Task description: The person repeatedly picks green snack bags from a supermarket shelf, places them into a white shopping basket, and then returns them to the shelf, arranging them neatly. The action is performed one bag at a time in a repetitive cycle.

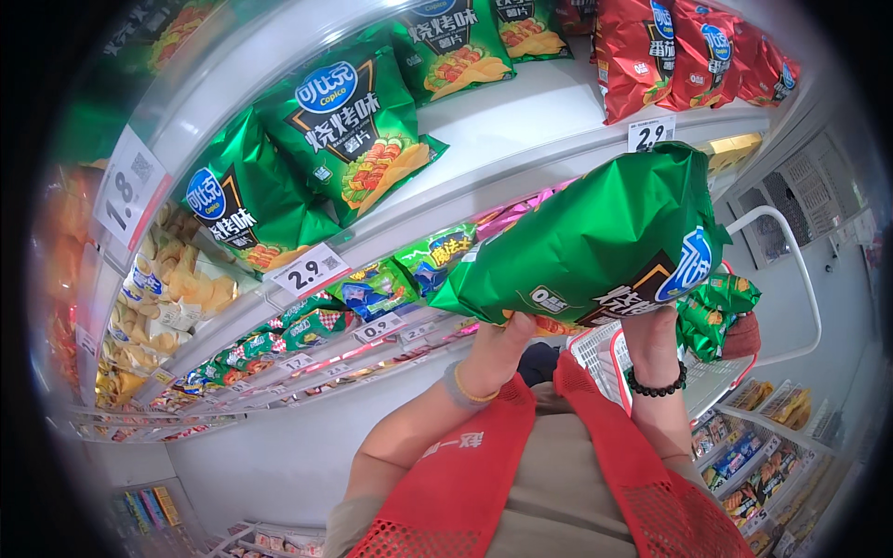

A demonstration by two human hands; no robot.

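Note:
Both of my hands hold up a green bag of Copico potato chips point(579, 237), tilted in front of the shelf. My left hand point(513, 342) grips its lower edge, with the thumb showing and the other fingers hidden behind the bag. My right hand point(650, 338) supports it near the end that bears the blue logo. Beyond it, more green chip bags point(352, 129) stand in a row on the white shelf point(516, 125). To the right of my right hand, several green bags point(708, 317) lie in a white cart point(725, 383).
Red chip bags point(631, 59) stand at the shelf's right end. Price tags point(307, 268) line the shelf edges. Lower tiers hold small snack packs point(377, 289). The cart's white handle point(802, 279) curves up at the right, above another rack of packaged snacks point(753, 474).

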